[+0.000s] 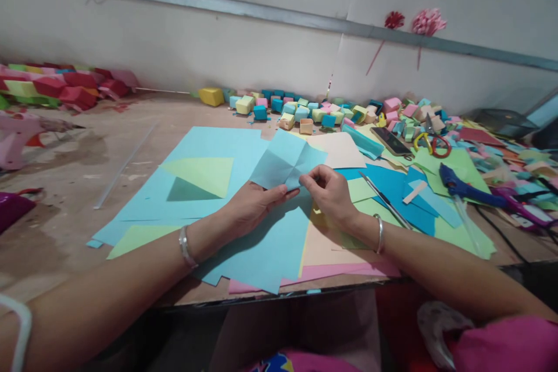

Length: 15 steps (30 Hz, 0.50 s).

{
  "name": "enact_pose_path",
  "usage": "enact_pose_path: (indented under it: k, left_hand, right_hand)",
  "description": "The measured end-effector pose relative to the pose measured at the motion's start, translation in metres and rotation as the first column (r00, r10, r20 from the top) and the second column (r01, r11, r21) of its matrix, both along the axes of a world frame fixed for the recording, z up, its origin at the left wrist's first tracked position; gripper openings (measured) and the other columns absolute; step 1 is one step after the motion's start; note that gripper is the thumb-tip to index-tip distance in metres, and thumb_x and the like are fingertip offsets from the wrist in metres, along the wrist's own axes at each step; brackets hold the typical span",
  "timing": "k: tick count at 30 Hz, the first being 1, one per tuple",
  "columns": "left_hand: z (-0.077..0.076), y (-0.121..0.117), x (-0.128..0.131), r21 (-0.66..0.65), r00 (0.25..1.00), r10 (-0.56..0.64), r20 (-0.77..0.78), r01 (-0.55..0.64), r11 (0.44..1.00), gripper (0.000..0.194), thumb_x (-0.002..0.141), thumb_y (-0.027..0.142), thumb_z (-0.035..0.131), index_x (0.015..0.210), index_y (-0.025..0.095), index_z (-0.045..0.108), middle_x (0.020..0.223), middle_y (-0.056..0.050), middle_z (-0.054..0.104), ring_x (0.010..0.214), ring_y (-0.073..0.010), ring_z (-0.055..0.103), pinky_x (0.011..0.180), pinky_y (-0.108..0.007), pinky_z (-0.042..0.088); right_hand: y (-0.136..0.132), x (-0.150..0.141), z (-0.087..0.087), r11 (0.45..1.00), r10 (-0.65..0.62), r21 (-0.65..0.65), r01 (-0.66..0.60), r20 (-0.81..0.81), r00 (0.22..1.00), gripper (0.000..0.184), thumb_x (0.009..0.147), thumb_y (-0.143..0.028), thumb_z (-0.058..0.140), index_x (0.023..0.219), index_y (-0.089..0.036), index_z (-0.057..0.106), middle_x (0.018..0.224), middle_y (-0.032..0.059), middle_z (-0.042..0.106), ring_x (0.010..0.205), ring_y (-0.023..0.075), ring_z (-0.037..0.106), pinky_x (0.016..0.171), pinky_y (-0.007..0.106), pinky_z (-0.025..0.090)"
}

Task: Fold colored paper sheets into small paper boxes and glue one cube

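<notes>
Between my hands is a light blue sheet of paper [285,157] with crossing fold creases, raised a little above the table. My left hand [257,203] grips its lower edge, thumb on top and fingers underneath. At the lower right edge, my right hand [329,192] pinches the same sheet between thumb and fingertips. Beneath them lie larger light blue sheets [261,244]. To the left, a creased pale green piece of paper [200,174] stands partly raised and casts a shadow.
Small folded paper boxes [300,110] line the wall. On the right lie a phone [391,142], scissors [431,142], a pen [386,200] and a blue-and-purple glue gun [475,186]. A pink glue gun [17,133] sits left, near a clear glue stick [124,168].
</notes>
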State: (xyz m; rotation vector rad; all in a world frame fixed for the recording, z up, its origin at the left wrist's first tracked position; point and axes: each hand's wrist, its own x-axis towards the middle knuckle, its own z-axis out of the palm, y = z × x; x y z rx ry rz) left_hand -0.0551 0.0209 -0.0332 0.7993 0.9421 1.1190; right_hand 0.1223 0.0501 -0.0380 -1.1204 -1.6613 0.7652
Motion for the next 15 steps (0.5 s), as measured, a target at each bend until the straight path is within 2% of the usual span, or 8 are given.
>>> enact_pose_path:
  k: [5, 9, 12, 15]
  left_hand:
    - [0.0041, -0.0021, 0.0011, -0.027, 1.0, -0.005, 0.031, 0.006, 1.0, 0.018, 0.069, 0.024, 0.083, 0.064, 0.012, 0.071, 0.078, -0.009, 0.074, 0.099, -0.0224, 0.069, 0.102, -0.035, 0.049]
    - [0.0071, -0.0056, 0.0047, 0.057, 0.999, -0.035, -0.028, 0.036, 0.998, 0.016, 0.069, 0.026, 0.083, 0.067, 0.014, 0.072, 0.076, -0.009, 0.074, 0.105, -0.026, 0.067, 0.1, -0.04, 0.05]
    - [0.0061, -0.0067, 0.0081, 0.124, 1.0, -0.005, -0.015, 0.006, 0.992, 0.015, 0.068, 0.024, 0.084, 0.075, 0.016, 0.073, 0.077, -0.008, 0.075, 0.108, -0.0275, 0.065, 0.099, -0.042, 0.052]
    - [0.0038, -0.0056, 0.0097, 0.114, 0.999, 0.035, 0.027, -0.038, 0.993, 0.02, 0.068, 0.023, 0.083, 0.084, 0.016, 0.074, 0.086, -0.007, 0.076, 0.108, -0.0255, 0.066, 0.1, -0.04, 0.052]
  right_hand:
    - [0.0014, 0.0, -0.0017, 1.0, 0.001, 0.011, -0.001, 0.004, 1.0, 0.028, 0.08, -0.04, 0.064, 0.065, -0.02, 0.053, 0.059, -0.0031, 0.053, 0.055, 0.0108, 0.045, 0.056, 0.027, 0.037]
    - [0.0015, -0.0008, -0.0021, 1.0, 0.008, 0.011, -0.008, 0.007, 1.0, 0.028, 0.081, -0.04, 0.064, 0.064, -0.02, 0.053, 0.059, -0.0037, 0.053, 0.055, 0.0103, 0.045, 0.056, 0.027, 0.036]
    - [0.0007, -0.002, -0.0019, 1.0, 0.007, 0.005, -0.007, 0.006, 1.0, 0.026, 0.08, -0.038, 0.065, 0.065, -0.02, 0.054, 0.059, -0.0039, 0.053, 0.055, 0.0101, 0.045, 0.055, 0.026, 0.036]
    - [-0.0001, -0.003, -0.0018, 1.0, 0.011, -0.001, -0.011, 0.007, 1.0, 0.025, 0.08, -0.037, 0.065, 0.065, -0.02, 0.054, 0.06, -0.0038, 0.054, 0.055, 0.0099, 0.046, 0.055, 0.026, 0.037]
